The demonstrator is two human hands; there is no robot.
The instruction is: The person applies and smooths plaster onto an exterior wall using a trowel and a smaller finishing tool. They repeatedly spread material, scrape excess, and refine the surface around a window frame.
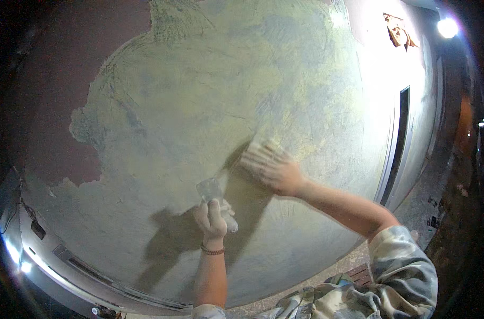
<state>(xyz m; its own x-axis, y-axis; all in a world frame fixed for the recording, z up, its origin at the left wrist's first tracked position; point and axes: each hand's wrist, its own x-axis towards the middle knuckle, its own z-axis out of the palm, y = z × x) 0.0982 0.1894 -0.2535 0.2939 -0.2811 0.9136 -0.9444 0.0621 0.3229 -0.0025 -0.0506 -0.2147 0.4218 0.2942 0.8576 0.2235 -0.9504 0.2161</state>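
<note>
My left hand (212,216) is closed around the handle of a small putty knife (210,189), whose blade points up against the plastered wall (199,106). A beaded bracelet sits on that wrist. My right hand (271,167) lies flat on the wall, fingers spread and pressed on a pale sheet that looks like sandpaper (263,146), up and to the right of the knife. Both hands cast dark shadows on the grey-green plaster.
A dark red unplastered area (66,80) covers the wall's left and top. A narrow dark opening with a pale frame (400,143) stands at the right. A bright lamp (447,27) shines at the top right. A light strip (18,255) glows at the lower left.
</note>
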